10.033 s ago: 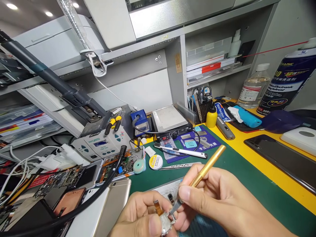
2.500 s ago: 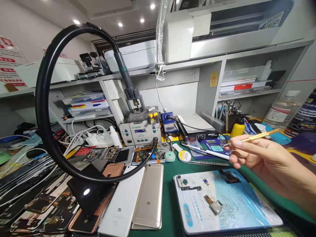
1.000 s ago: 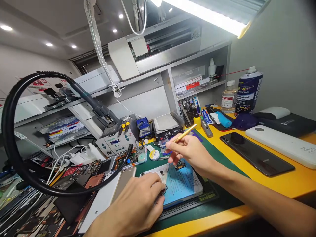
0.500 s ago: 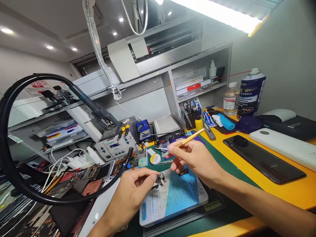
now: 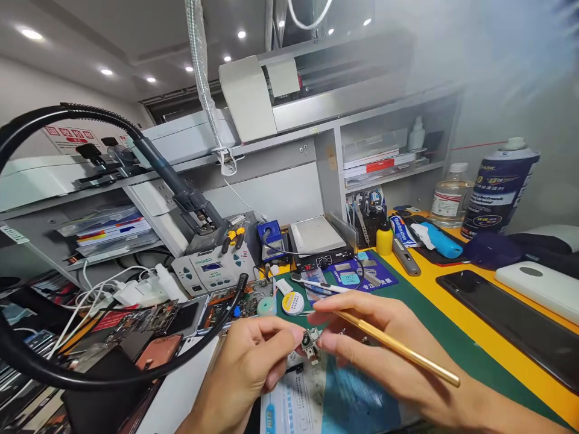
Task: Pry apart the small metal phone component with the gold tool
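A small metallic camera module is pinched between the thumb and index finger of my left hand. My right hand holds a thin gold-coloured pen-like tool, its back end slanting down to the right over the wrist. The fingertips of that hand are close against the right side of the module; whether they touch it is hard to tell. Both hands are above a blue and white box on the green mat. A small dark part shows on the box below the left fingers.
At the left a thick black hose loops past phone parts. Behind the hands stand a hot-air station and a round yellow-and-white tin. A black phone, a yellow bottle and a spray can are to the right.
My right hand has come down beside the left one, and the gold tool now points back over the wrist. The module is raised off the box. The view has shifted.
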Demonstrator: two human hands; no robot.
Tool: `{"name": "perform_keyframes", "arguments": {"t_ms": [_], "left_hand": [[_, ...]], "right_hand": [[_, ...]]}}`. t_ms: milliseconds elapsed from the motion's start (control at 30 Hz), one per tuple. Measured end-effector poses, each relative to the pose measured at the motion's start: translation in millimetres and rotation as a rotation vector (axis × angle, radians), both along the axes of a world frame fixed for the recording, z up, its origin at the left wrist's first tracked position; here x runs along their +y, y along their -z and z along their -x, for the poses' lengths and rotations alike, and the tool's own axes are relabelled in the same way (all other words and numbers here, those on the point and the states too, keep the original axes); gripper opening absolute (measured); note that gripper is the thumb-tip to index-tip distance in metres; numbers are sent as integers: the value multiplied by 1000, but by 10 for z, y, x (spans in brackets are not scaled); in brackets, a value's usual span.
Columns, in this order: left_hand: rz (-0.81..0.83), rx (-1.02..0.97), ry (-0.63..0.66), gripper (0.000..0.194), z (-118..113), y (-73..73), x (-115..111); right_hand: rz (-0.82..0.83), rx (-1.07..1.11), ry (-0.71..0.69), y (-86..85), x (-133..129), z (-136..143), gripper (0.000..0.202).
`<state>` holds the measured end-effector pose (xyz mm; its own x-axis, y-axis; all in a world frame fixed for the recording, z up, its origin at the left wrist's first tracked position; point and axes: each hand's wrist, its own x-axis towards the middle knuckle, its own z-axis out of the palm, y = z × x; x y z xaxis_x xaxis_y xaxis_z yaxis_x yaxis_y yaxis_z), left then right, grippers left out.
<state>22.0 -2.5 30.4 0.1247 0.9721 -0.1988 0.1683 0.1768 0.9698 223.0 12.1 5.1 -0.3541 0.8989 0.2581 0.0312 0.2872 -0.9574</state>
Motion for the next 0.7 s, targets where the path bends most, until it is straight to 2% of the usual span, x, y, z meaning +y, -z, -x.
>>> {"name": "perform_keyframes", "arguments": {"t_ms": [200,400,533,700], "left_hand": [[74,-36,12,32,49,72,-52],[252,-257,54,28,54,131,-71],[291,-351,71,28,32,143,-59],[242,-329,70,26,45,137,-76]], "right_hand": [[-126,-132,17,38,-73,37,15],[-121,-114,38,18,-66,80,10],[-29,-42,23,52,-65,88,9],[246,151,-43,15,-45,92,16]]}}
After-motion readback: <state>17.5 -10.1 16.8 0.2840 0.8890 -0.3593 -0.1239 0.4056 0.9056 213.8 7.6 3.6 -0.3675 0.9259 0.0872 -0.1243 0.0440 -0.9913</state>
